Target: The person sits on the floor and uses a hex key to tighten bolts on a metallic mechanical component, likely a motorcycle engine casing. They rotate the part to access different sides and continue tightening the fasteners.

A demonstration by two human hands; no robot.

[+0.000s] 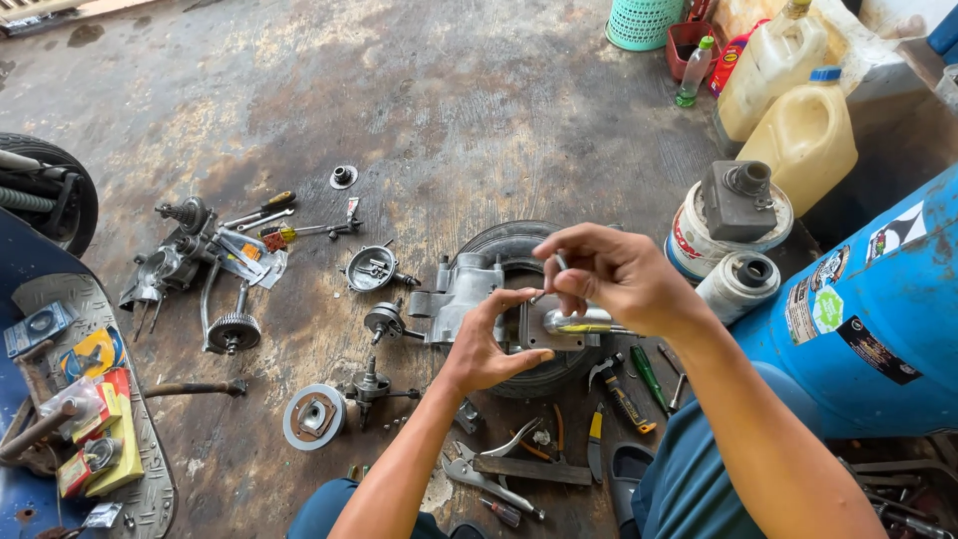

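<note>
Nearest the camera, pliers and a flat metal bar [532, 469] lie on the stained concrete floor [449, 110], between the person's knees. Left hand [486, 344] is up over the work, fingers curled, fingertips pressed against the near left edge of a grey metal engine casing [461, 291]. Right hand [617, 274] sits just right of it, fingers pinched together on a small thin piece, too small to make out, right above a shiny silver cylindrical tool [577, 320] with a yellow-green band. That tool pokes out under the right palm, touching the casing's right side. Casing rests on a small black tyre [514, 243] lying flat. Left of that: round cover [371, 268], gear parts [232, 331], screwdrivers [261, 207]. Right: blue drum [868, 319], white tub [694, 240] with grey part on top. Far right: yellowish jerrycans [803, 135], teal basket [642, 22].
</note>
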